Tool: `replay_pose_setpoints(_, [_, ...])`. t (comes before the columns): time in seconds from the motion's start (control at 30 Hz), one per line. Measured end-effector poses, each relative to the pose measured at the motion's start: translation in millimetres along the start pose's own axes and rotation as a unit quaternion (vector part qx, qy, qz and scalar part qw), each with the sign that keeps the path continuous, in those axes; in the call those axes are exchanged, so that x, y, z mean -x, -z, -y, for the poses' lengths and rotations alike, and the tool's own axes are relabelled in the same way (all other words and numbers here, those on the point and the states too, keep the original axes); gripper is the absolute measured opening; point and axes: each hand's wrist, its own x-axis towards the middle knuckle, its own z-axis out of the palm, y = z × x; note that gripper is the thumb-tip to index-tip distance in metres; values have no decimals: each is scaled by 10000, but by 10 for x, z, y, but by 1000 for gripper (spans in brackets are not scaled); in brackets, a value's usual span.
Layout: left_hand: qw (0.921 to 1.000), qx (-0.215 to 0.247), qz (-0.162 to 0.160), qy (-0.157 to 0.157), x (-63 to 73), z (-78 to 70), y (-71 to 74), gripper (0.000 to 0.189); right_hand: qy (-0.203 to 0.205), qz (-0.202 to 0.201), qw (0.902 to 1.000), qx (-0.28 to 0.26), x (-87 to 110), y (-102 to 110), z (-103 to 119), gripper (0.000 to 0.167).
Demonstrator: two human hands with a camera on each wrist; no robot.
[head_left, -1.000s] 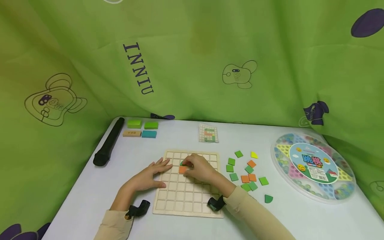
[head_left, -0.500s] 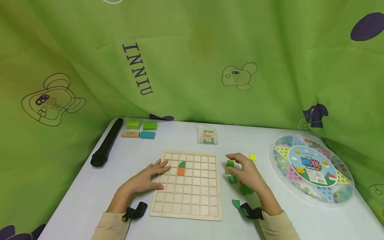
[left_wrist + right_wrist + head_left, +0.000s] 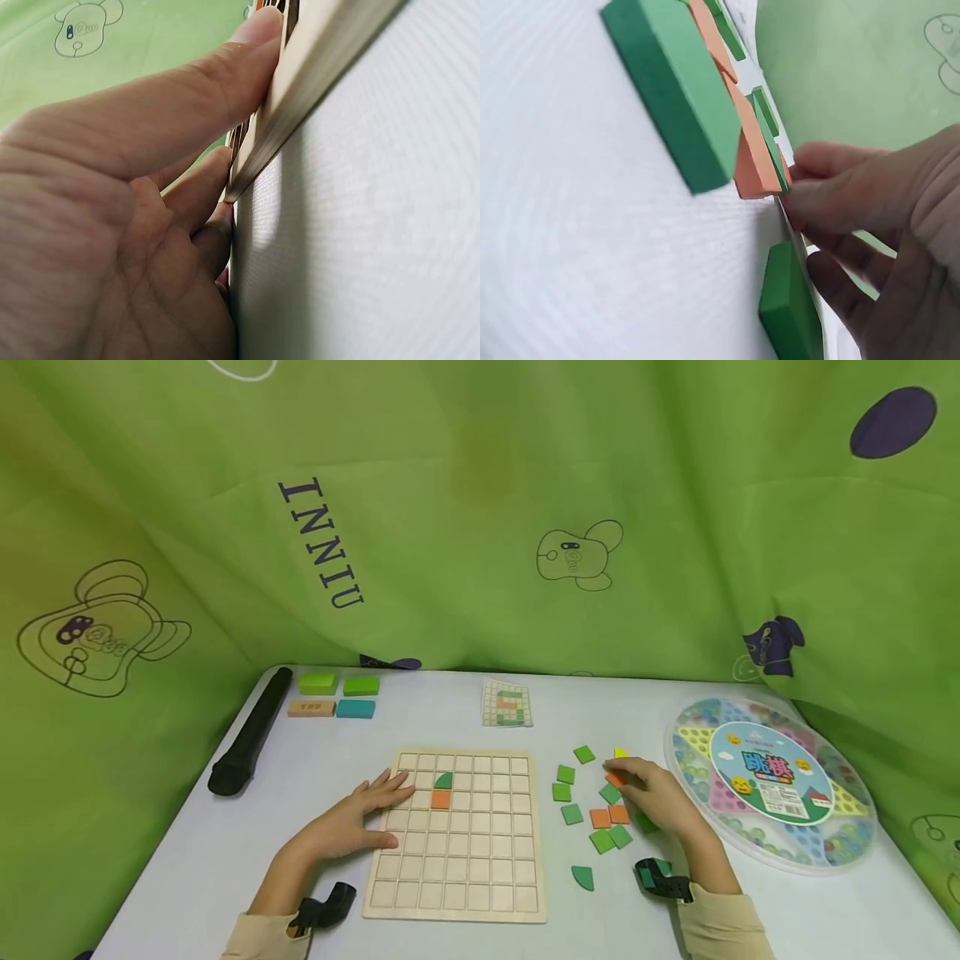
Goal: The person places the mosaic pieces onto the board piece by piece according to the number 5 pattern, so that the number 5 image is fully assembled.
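My left hand (image 3: 345,822) rests with spread fingers on the left edge of the square wooden grid board (image 3: 450,893); the left wrist view shows the thumb (image 3: 255,34) on the board's rim. Two pieces sit in the board's cells: a green quarter-circle tile (image 3: 445,781) and, just below it, an orange square tile (image 3: 441,799). To the right of the board, my right hand (image 3: 660,797) pinches another orange square tile (image 3: 615,779) between thumb and index finger, low among the loose tiles. Its fingers partly cover that tile and the yellow tile (image 3: 620,752).
Green square tiles (image 3: 572,814), orange tiles (image 3: 601,818) and a green quarter-circle (image 3: 582,877) lie right of the board. A patterned card (image 3: 507,703) lies behind it. A round game box (image 3: 772,768) stands far right; a black microphone-like stick (image 3: 251,735) and several blocks (image 3: 356,709) are back left.
My right hand has left the green quarter-circle tile in the board, moved right to the loose tiles and closed on an orange one. The left hand has stayed at the board's edge.
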Motion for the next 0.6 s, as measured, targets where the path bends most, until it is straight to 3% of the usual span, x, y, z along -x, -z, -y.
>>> replay_pose_setpoints(0.17, [10000,-11,-19,-44,29,-1,-12,78,234,-220,9990,323,0,-38,-56,35])
replay_pose_setpoints(0.4, [10000,-71,-23,-45,15,-3,-26,77,24,-547,9955,778,31,-22,-55,28])
replay_pose_setpoints(0.6, [9999,-127,-59,-86,18,7,-13,76,33,-741,9953,625,40,-23,95,30])
